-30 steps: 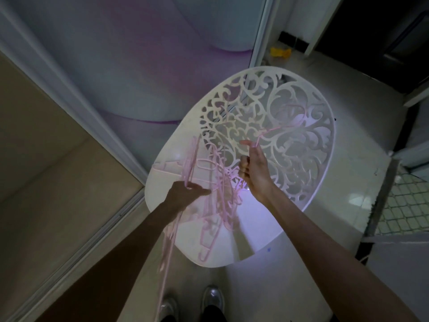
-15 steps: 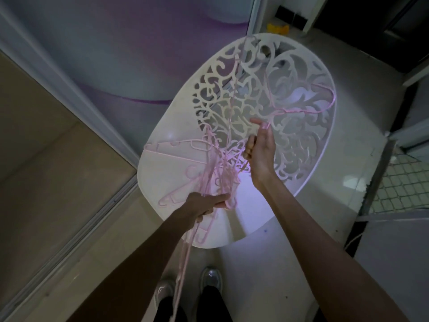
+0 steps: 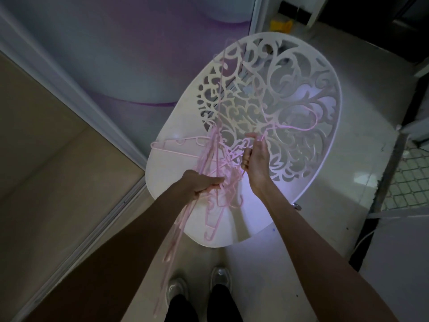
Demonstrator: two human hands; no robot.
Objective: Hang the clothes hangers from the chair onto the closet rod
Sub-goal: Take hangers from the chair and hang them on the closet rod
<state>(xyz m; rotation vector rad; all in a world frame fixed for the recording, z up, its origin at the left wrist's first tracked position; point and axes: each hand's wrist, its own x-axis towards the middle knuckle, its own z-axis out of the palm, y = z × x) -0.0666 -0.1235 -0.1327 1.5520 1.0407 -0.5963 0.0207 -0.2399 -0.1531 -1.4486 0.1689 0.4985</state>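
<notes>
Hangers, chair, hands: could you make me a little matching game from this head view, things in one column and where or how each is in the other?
Things:
1. left hand
2. right hand
3. white chair
4. yellow object

Places or states:
A. lies on the floor beyond the chair, near the top of the view
B. closed around a bundle of pink hangers that trail down past the forearm
C. stands on the floor with a cut-out scroll pattern in its back
D. pinches one thin pink hanger lifted over the patterned back

Pairs: 1-B, 2-D, 3-C, 4-A
</notes>
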